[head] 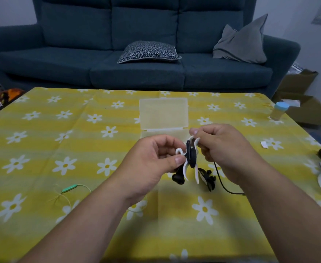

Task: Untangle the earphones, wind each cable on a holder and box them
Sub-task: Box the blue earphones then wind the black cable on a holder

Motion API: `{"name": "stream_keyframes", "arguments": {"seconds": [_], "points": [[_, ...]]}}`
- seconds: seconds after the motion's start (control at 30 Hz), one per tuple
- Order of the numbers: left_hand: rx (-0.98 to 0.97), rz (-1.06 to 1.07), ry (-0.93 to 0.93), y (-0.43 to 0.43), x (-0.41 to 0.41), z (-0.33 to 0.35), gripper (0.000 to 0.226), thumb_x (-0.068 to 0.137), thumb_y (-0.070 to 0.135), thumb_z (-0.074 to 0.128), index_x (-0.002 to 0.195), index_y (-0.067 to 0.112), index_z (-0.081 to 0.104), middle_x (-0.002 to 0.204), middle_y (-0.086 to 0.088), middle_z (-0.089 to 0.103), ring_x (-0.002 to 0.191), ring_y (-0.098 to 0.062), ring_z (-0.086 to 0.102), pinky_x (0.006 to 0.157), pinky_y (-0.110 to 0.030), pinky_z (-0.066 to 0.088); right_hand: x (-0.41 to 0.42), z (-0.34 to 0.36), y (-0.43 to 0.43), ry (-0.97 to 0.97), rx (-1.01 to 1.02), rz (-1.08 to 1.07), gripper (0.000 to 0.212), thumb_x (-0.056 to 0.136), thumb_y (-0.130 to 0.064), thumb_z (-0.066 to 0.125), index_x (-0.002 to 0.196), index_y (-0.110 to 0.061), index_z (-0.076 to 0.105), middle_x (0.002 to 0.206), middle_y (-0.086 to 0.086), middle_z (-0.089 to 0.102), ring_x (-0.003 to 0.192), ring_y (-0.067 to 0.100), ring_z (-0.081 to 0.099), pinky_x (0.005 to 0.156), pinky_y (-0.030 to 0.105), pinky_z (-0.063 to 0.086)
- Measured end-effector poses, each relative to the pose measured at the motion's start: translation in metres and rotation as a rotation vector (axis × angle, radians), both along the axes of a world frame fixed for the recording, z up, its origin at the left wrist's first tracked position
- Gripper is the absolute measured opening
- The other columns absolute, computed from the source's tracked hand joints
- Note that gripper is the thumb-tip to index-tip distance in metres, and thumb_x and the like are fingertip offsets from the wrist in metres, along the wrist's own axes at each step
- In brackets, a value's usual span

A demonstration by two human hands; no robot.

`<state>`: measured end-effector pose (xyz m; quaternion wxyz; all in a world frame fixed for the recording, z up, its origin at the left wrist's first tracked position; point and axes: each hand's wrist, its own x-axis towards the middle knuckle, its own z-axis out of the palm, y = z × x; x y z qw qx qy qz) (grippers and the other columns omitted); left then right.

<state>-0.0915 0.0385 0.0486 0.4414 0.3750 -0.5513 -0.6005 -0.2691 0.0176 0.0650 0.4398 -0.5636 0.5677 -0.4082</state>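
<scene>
Winding looked half done in the head view: the left hand (156, 158) pinched the one white holder (185, 170) above the table, and the right hand (226, 149) pinched at its upper prong. The black earphones (191, 155) were partly wrapped, buds and cable tail hanging loose. The green earphones (69, 187) lay unwound at the left. The single box (163, 112) stood open behind, its base mostly hidden. Two sets, one holder, one box were visible.

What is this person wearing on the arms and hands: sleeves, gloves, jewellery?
Nothing visible. The left forearm and right forearm are bare down to the frame's edge, no sleeve showing. The left hand and right hand show no gloves, rings, watch or wristband; nails are short, unpainted.
</scene>
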Motion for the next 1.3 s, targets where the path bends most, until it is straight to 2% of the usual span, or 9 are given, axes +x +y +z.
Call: {"name": "stream_keyframes", "arguments": {"seconds": [0.07,0.13,0.3,0.4,0.6,0.87,0.97,1.13,1.3], "points": [[0.013,0.002,0.040,0.001,0.000,0.000,0.017,0.087,-0.010,0.062,0.094,0.004,0.066,0.079,-0.010,0.064,0.068,-0.017,0.061,0.062,-0.025,0.053,0.004,-0.002,0.001,-0.037,0.066,0.026,0.034,0.095,-0.016,0.060,0.065,-0.003,0.067,0.056,-0.004,0.054,0.049,0.015,0.022,0.050,0.029,0.018],[0.019,0.039,0.085,0.001,0.000,0.002,0.017,0.087,-0.011,0.060,0.091,0.004,0.066,0.074,-0.010,0.065,0.062,-0.017,0.061,0.057,-0.024,0.052,0.008,-0.003,0.002,-0.018,0.109,0.063,0.039,0.097,-0.018,0.058,0.062,-0.001,0.062,0.051,-0.002,0.039,0.048,0.015,0.021,0.050,0.030,0.015],[0.072,0.263,0.191,-0.001,0.001,0.003,0.014,0.087,-0.006,0.061,0.092,0.006,0.066,0.079,-0.013,0.068,0.061,-0.019,0.066,0.054,-0.024,0.053,0.022,-0.015,0.007,0.071,0.210,0.200,0.042,0.100,-0.033,0.051,0.060,-0.020,0.055,0.058,0.000,0.032,0.053,0.017,0.022,0.055,0.037,0.012],[0.060,0.354,0.148,-0.003,0.003,0.000,0.016,0.087,-0.005,0.064,0.088,0.010,0.067,0.074,-0.009,0.070,0.061,-0.017,0.066,0.059,-0.025,0.056,0.029,-0.017,0.011,0.079,0.227,0.281,0.043,0.104,-0.038,0.045,0.070,-0.017,0.060,0.056,-0.004,0.035,0.050,0.013,0.024,0.053,0.032,0.015],[0.031,0.468,-0.012,-0.012,0.012,-0.005,0.017,0.086,-0.002,0.068,0.087,0.015,0.067,0.075,-0.006,0.069,0.063,-0.014,0.066,0.063,-0.028,0.056,0.023,-0.011,0.013,0.138,0.220,0.342,0.036,0.104,-0.025,0.046,0.076,-0.014,0.067,0.053,-0.008,0.039,0.048,0.010,0.029,0.048,0.024,0.023],[-0.042,0.503,-0.180,-0.015,0.016,-0.009,0.014,0.084,0.000,0.071,0.088,0.013,0.068,0.081,-0.013,0.070,0.065,-0.013,0.063,0.064,-0.028,0.054,0.015,0.001,0.014,0.232,0.143,0.289,0.034,0.098,-0.031,0.058,0.078,-0.010,0.074,0.044,-0.017,0.044,0.040,-0.001,0.041,0.048,0.015,0.029],[-0.111,0.469,-0.263,-0.014,0.015,-0.010,0.014,0.082,-0.002,0.073,0.087,0.010,0.069,0.083,-0.017,0.070,0.068,-0.015,0.060,0.061,-0.024,0.052,0.016,0.005,0.014,0.209,0.090,0.301,0.031,0.097,-0.031,0.059,0.078,-0.011,0.075,0.046,-0.015,0.041,0.042,0.002,0.036,0.048,0.019,0.029],[-0.147,0.352,-0.366,-0.013,0.013,-0.009,0.015,0.083,-0.004,0.071,0.085,0.011,0.069,0.072,-0.007,0.064,0.063,-0.012,0.056,0.057,-0.019,0.049,0.008,0.009,0.012,0.052,0.041,0.203,0.028,0.095,-0.022,0.062,0.073,-0.007,0.073,0.051,-0.005,0.035,0.050,0.014,0.025,0.052,0.029,0.020],[-0.066,0.186,-0.299,-0.011,0.013,-0.008,0.015,0.084,-0.004,0.069,0.090,0.009,0.069,0.078,-0.008,0.065,0.068,-0.015,0.058,0.067,-0.028,0.050,0.002,0.012,0.008,-0.074,0.054,0.138,0.026,0.094,-0.013,0.060,0.072,-0.005,0.070,0.049,-0.006,0.034,0.046,0.012,0.024,0.048,0.026,0.019]]}}
